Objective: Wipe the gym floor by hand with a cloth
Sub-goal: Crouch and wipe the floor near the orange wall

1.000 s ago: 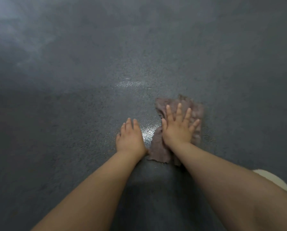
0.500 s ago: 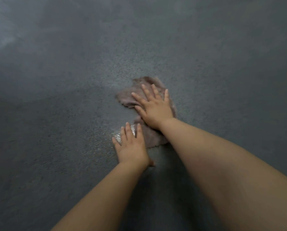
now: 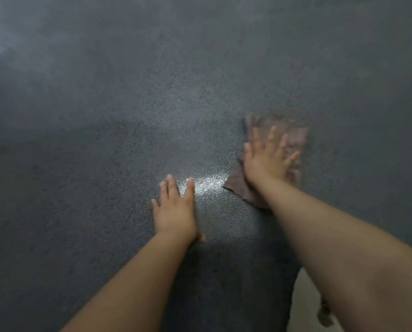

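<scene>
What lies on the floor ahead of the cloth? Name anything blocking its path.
Nothing visible does. The right hand presses flat on the cloth, and the floor beyond and to both sides of it shows only bare textured surface. The left hand rests flat on the floor, nearer the person and apart from the cloth.

Dark, pebbled gym floor (image 3: pixel 104 164) with a bright wet sheen between the hands. Left hand (image 3: pixel 175 209) flat on the floor, fingers straight and spread. Right hand (image 3: pixel 266 161) pressed flat on a crumpled brownish cloth (image 3: pixel 245 188), fingers spread, blurred. A pale patch at lower right (image 3: pixel 303 307), not identifiable.
</scene>
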A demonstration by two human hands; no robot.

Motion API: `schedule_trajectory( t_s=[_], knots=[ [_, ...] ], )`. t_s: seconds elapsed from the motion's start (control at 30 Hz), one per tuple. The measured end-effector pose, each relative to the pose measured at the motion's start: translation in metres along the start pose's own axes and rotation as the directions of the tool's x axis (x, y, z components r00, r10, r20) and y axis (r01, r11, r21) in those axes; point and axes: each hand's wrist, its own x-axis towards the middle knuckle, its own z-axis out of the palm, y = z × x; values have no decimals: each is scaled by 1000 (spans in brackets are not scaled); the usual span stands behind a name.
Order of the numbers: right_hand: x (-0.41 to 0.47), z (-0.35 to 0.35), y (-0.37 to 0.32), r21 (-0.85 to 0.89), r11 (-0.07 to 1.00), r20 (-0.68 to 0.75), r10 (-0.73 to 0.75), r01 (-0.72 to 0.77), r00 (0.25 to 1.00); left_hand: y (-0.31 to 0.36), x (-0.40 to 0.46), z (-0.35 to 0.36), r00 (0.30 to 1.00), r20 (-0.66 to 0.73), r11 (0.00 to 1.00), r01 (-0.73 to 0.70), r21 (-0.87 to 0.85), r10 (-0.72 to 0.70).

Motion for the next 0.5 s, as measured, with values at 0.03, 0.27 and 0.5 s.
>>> schedule_trajectory(
  t_s=[0.03,0.27,0.5],
  knots=[
    [-14,6,-12,-23,995,0,-95,95,996,0,0,0,1000,-5,1000,1,-7,-1],
    [-61,27,-12,-150,785,90,-595,602,799,-5,0,2,1000,-28,1000,-4,-10,3],
    [-6,-3,72,-119,958,-15,-265,262,964,-7,1,3,1000,-21,999,-13,-34,12]
  ],
)
